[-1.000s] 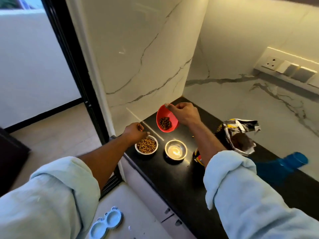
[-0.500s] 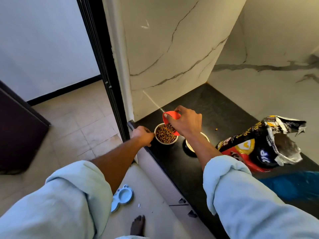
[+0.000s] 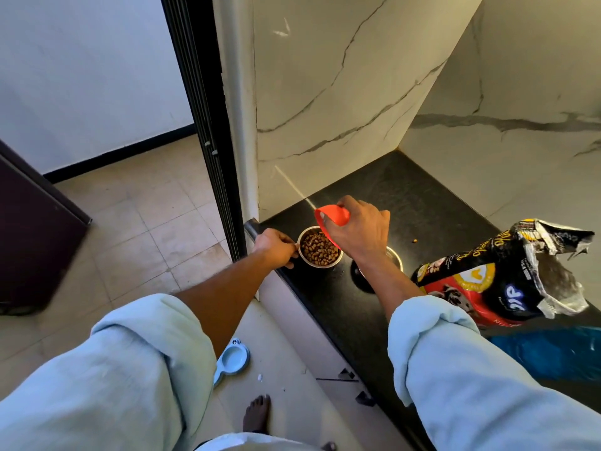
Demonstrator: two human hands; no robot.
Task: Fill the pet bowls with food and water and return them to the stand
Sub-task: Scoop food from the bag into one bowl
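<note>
Watch out: the bowl (image 3: 320,249) sits right at the worktop's (image 3: 406,196) front left corner, so a bump from your left hand (image 3: 274,247) could knock it to the floor. It looks full of brown bits, almost to the rim, and more could spill out. Your left fingers curl on its rim. Your right hand (image 3: 357,234) grips the red scoop (image 3: 331,218), tipped over the bowl.

We see a black countertop (image 3: 422,196) carrying a kibble-filled bowl (image 3: 320,247) at its nine o'clock edge, a second bowl (image 3: 395,255) (mostly hidden) at that bowl's three o'clock, and a food bag (image 3: 487,281) beyond.
</note>
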